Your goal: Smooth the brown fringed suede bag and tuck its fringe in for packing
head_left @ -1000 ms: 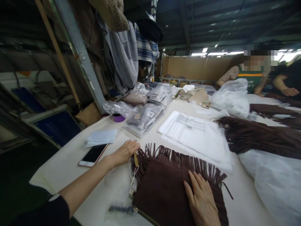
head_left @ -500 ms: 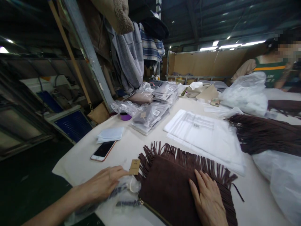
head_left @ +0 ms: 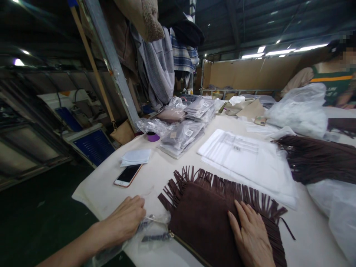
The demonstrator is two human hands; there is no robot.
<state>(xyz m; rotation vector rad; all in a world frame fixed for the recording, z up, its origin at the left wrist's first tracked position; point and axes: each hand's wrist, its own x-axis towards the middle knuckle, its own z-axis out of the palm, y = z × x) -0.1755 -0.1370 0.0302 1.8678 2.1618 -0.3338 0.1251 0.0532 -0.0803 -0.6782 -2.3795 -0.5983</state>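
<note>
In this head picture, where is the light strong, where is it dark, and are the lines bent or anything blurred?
Head view: ceiling strip lights glare white at upper right; the left side beyond the table is very dark. The metal post leans, showing wide-angle distortion. The left hand and right hand on the brown fringed bag are evenly lit, slightly soft.

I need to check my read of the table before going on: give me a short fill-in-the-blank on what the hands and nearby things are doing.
1. The right hand lies flat on the brown ____ pouch.
2. The left hand touches a clear ____ bag at the table's near edge.
3. The phone lies screen-up beside a folded ____ cloth.

Missing words: fringed; plastic; white
</note>
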